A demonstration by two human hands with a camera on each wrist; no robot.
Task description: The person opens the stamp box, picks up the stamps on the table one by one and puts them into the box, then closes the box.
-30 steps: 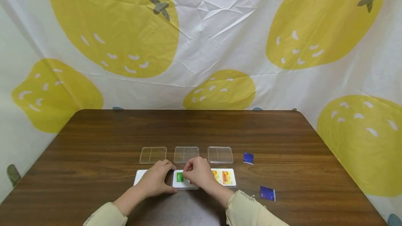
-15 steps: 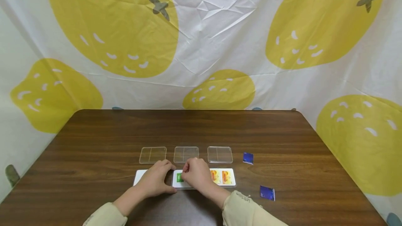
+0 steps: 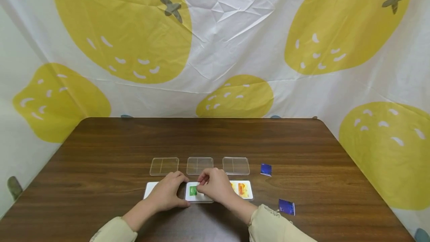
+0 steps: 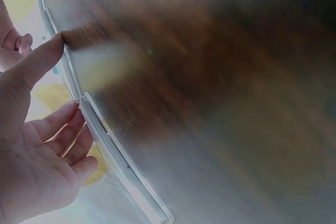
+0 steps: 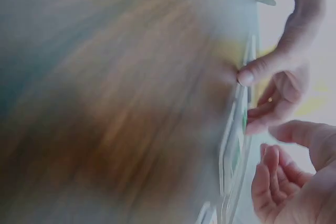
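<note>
A row of flat white cases lies near the front of the table in the head view. My left hand (image 3: 166, 192) grips the middle case (image 3: 190, 198) at its left end, thumb at the near corner and a finger at the far one. A green picture label (image 3: 193, 190) shows on that case. Above its right half is my right hand (image 3: 216, 186), fingers curled and thumb toward the label; I cannot tell whether it pinches something thin. The left case (image 3: 149, 187) is partly behind my left hand. Yellow-orange labels (image 3: 243, 189) mark the right case (image 3: 249, 192), partly covered by my right hand.
Behind the cases lie three clear, divided plastic trays: left (image 3: 164, 166), middle (image 3: 199, 164) and right (image 3: 236, 165). Two small blue-purple packets sit to the right, one farther back (image 3: 266, 169) and one nearer (image 3: 286, 207). A lemon-print cloth (image 3: 235, 47) hangs behind the brown table (image 3: 201, 137).
My right hand has shifted slightly left and then back right over the middle case, again uncovering more of its surface. My left hand keeps its hold.
</note>
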